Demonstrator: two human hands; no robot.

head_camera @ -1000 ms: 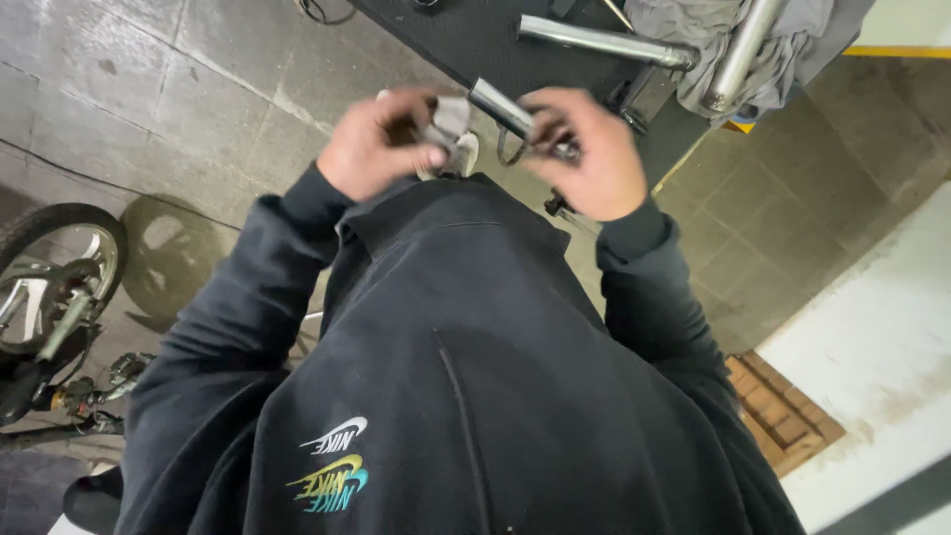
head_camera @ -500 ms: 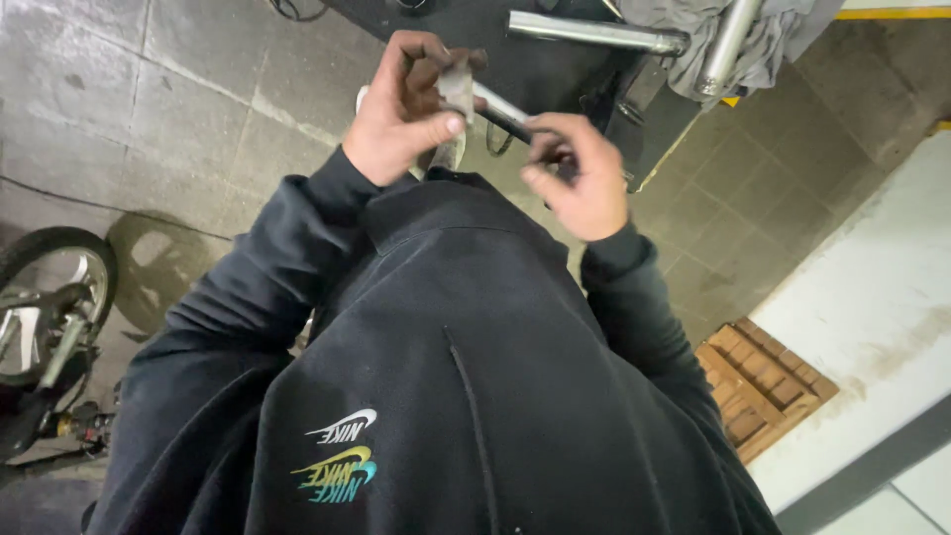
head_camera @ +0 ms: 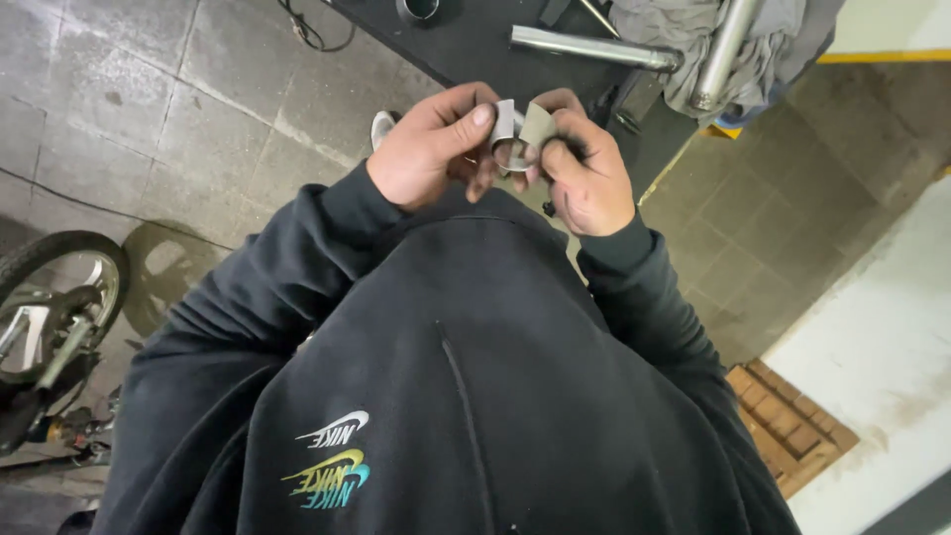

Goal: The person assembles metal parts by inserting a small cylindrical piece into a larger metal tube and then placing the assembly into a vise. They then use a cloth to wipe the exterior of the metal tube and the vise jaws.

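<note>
Left hand: the left hand [head_camera: 431, 154] is curled, thumb and fingers pinched on a small grey strip [head_camera: 504, 121] and the metal ring [head_camera: 510, 154] just under it.
Right hand: the right hand [head_camera: 584, 173] is closed, its fingertips [head_camera: 567, 151] smudged dark, pinching a second grey strip [head_camera: 538, 123] against the same ring.
Ring: held in the air between both hands, in front of the chest, below the near edge of the surface; only part of its shiny band shows.
Strips: both stand up side by side above the ring, touching or nearly so; I cannot tell whether they are one folded piece.
Surface: a dark surface [head_camera: 475, 45] lies beyond the hands at the top of the view.
Tubes: a metal tube [head_camera: 594, 47] lies across the surface; a second tube [head_camera: 723, 50] rests tilted on a grey cloth [head_camera: 659, 25] at its right end.
Cup: a round metal rim [head_camera: 418, 8] sits at the far edge of the surface, cut off by the frame.
Floor: grey tiled floor [head_camera: 198, 109] to the left, with a cable [head_camera: 307, 30] near the surface.
Bicycle: a wheel [head_camera: 54, 297] stands at the left, well apart from the hands.
Clothing: a black hoodie [head_camera: 446, 396] fills the lower view.
Pallet: a wooden slatted piece [head_camera: 792, 431] lies on the floor at the lower right.
</note>
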